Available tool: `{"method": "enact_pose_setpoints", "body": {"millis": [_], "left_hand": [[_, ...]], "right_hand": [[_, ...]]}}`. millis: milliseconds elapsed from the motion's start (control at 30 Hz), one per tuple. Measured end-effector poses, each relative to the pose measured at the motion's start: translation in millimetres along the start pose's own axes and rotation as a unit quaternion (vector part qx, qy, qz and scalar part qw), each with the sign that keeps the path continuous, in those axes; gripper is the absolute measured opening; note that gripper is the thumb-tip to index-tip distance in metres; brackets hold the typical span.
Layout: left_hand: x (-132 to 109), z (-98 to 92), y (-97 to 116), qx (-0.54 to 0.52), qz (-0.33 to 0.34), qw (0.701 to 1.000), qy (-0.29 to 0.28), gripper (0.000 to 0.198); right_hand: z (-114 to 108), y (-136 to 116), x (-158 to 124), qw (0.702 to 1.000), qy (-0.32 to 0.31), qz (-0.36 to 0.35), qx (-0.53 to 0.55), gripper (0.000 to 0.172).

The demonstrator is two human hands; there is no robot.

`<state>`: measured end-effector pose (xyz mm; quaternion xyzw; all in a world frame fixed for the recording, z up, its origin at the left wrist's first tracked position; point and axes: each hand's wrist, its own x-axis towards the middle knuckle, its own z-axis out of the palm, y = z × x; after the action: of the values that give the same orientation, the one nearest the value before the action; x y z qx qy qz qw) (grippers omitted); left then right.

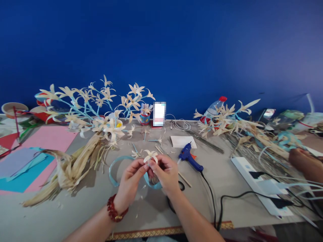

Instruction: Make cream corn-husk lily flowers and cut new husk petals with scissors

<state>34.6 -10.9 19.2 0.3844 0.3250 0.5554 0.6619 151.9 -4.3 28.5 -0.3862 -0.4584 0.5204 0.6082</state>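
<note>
Between my two hands, over the middle of the table, is a small cream flower (150,156) with narrow pointed petals. My left hand (133,174), with a red bead bracelet at its wrist, pinches the flower from the left. From the right, the thumb and fingers of my right hand (164,173) close on it too. The flower's underside is hidden by my fingers. A loop of pale blue ribbon (113,168) lies behind and under my hands. Partly covered by my right forearm are the black handles of scissors (181,185). A thin stick (185,179) rests beside them.
A blue glue gun (188,156) lies right of my hands, its cord running to the front edge. Further right is a white power strip (252,181) with cables. Dried husks (73,168) and coloured paper (58,137) lie left. At far right is another person's hand (302,161).
</note>
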Motion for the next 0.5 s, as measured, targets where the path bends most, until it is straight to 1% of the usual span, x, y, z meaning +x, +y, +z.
{"method": "enact_pose_setpoints", "body": {"millis": [100,200,333,500], "left_hand": [[-1.0,1.4,0.3,-0.036,-0.017,0.999,-0.015,0.006],[-1.6,3.5,2.2,-0.063,-0.027,0.998,-0.01,0.004],[-1.5,5.5,4.3,-0.078,-0.032,0.996,-0.006,0.005],[-1.7,4.1,3.9,-0.083,-0.031,0.996,-0.031,0.008]], "right_hand": [[0.6,1.8,0.9,0.997,-0.018,0.036,0.066,0.02],[1.6,2.9,0.2,0.992,0.0,0.067,0.104,0.022],[1.8,2.5,-0.5,0.99,-0.003,0.085,0.111,0.021],[0.2,1.1,1.9,0.991,-0.025,0.077,0.107,0.023]]}}
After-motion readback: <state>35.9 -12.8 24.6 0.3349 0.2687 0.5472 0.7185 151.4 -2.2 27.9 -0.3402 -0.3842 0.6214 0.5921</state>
